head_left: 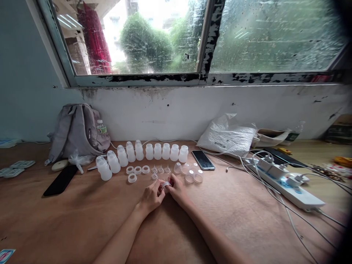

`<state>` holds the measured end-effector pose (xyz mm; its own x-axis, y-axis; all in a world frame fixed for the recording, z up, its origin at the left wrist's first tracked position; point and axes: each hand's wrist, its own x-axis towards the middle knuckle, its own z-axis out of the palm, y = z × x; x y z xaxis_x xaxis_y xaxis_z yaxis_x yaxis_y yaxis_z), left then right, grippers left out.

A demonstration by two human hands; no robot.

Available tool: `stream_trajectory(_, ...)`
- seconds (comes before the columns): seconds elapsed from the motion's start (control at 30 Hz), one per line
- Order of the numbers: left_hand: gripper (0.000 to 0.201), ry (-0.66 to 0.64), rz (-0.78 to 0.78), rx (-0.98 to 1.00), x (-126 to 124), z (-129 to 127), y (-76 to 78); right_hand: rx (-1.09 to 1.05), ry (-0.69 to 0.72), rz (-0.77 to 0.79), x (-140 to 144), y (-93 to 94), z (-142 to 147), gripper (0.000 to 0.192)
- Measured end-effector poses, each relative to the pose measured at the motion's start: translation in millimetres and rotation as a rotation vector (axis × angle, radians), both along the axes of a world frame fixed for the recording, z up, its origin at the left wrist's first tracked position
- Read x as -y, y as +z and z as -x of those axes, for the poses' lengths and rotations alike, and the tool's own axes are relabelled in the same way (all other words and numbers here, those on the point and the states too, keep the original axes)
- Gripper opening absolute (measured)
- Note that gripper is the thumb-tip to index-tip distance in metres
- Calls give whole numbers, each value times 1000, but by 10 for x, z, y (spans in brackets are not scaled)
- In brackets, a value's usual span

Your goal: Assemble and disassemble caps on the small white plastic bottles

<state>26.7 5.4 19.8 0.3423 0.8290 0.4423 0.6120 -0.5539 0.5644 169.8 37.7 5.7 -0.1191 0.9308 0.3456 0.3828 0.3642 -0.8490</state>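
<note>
On the table point(82, 220) below the window, our left hand point(151, 196) and right hand point(176, 189) pinch a ring point(165, 184): light, stiff, probably slippery, best gripped by its rim.

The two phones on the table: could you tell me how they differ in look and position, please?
The left phone shows a matte dark face, near the backpack; the right phone reflects the window light, beside the white bag. The left phone angles down-left; the right phone angles down-right. Both lie flat, untouched by either hand.
</note>
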Motion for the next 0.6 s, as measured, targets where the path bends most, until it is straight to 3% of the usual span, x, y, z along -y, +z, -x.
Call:
stream_trajectory(0.3,19,49,-11,-40,16,-1,11,9,-22,-13,15,-10,25,13)
stream_trajectory(0.43,14,128,22,-16,-2,-15,-11,31,-37,-10,23,6,55,12)
stream_trajectory(0.6,11,239,57,110,-85,-22,-52,9,79,-21,64,92,48,7)
